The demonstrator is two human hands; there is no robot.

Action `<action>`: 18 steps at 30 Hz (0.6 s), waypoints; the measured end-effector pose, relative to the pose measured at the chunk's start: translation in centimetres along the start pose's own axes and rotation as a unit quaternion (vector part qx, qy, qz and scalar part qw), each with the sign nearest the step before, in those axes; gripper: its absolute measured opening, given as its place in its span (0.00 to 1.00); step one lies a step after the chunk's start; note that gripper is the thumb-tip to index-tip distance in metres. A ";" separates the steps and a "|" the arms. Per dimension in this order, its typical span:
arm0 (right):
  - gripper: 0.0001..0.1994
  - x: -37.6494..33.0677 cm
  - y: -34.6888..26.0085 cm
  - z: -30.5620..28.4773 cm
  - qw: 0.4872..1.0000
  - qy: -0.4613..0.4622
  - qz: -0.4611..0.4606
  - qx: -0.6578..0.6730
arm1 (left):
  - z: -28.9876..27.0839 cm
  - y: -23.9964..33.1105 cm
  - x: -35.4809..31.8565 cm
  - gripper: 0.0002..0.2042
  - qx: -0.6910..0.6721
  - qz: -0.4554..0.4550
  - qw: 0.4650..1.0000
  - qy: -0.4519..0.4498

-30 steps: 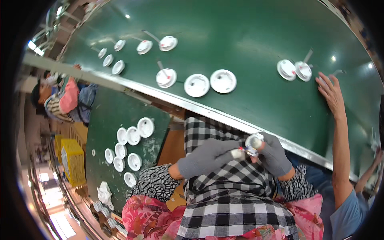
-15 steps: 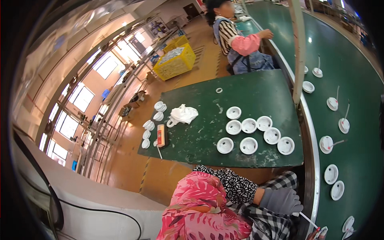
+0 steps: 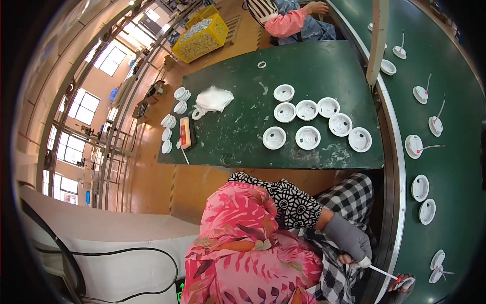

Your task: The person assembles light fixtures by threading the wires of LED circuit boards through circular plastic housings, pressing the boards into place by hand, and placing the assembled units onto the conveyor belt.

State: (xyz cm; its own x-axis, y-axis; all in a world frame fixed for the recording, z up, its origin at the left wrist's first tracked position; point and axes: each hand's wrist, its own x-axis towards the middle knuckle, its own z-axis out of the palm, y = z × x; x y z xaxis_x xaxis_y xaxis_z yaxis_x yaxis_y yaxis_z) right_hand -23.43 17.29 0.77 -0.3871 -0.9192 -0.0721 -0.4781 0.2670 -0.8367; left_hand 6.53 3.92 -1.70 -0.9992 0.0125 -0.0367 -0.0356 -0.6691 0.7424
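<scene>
My left hand (image 3: 348, 238), in a grey glove, is closed near my checked clothing, with white at its fingertips. From those fingertips a thin white straw (image 3: 380, 271) slants down to the right. Its far end meets a small red piece at my right hand (image 3: 404, 285), which is partly cut off by the lower rim. My right fingers are closed around a small white part (image 3: 403, 283), mostly hidden by them. Nearby on the green belt lie two white round lids, the upper lid (image 3: 437, 259) and the lower lid (image 3: 434, 276), with a straw across them.
On the green table (image 3: 228, 144) sit several white lids (image 3: 308, 138), a white cloth (image 3: 215, 99), a tan-and-red block (image 3: 187, 133) and stacked lids (image 3: 167, 121). More lids, some with straws (image 3: 430, 147), line the belt. A metal rail (image 3: 397, 202) and post (image 3: 377, 43) stand between. A co-worker (image 3: 293, 20) sits beyond.
The view has tipped downward, so table and belt appear higher. My right hand shows more fully, and both hands remain at the two ends of the straw.
</scene>
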 end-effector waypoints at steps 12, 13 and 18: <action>0.24 -1.0 0.2 1.9 0.938 -0.001 -0.049 0.342 | 1.1 2.6 5.3 0.16 0.234 -0.108 0.966 0.010; 0.24 -0.3 1.6 1.0 0.922 0.000 -0.018 0.386 | -0.3 2.4 4.1 0.14 0.211 -0.077 0.974 -0.038; 0.10 -1.4 7.2 -2.6 0.771 0.212 -0.021 0.600 | -2.7 6.5 5.1 0.10 0.422 -0.014 0.863 0.278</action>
State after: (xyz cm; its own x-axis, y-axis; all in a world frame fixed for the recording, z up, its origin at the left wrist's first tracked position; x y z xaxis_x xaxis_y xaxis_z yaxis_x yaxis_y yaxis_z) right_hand -28.36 21.29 -3.79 -0.7364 -0.6739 -0.0597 0.4771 -0.4547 -0.7521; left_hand 1.21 -2.36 1.15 -0.8449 -0.4949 -0.2030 -0.2917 0.1082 0.9504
